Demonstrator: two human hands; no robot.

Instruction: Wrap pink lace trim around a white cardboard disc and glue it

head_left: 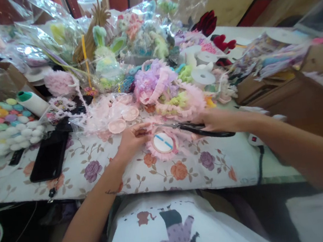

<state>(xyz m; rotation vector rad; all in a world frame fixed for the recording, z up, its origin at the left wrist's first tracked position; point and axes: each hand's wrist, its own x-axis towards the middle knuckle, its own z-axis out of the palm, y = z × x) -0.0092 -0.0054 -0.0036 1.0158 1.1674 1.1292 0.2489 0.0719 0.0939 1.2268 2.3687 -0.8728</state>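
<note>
My right hand (pixel 216 121) is wrapped round the black handles of a pair of scissors (pixel 190 127), whose metal blades point left. Under the blades lies a round white piece (pixel 160 144) with two blue strips across its face and a frilly edge of pink trim (pixel 172 153). Closed in a pinch, my left hand (pixel 135 137) grips the pink trim at the upper left of the round piece, close to the scissor tips. Its exact fingertip contact is partly blurred.
Behind my hands is a heap of pink and lilac frilled bands (pixel 158 83) and bagged pink pieces (pixel 115 113). A black phone (pixel 50 155) lies left, near a bag of coloured balls (pixel 10 125). On the right stand a cardboard box (pixel 302 106) and a power strip (pixel 254 139).
</note>
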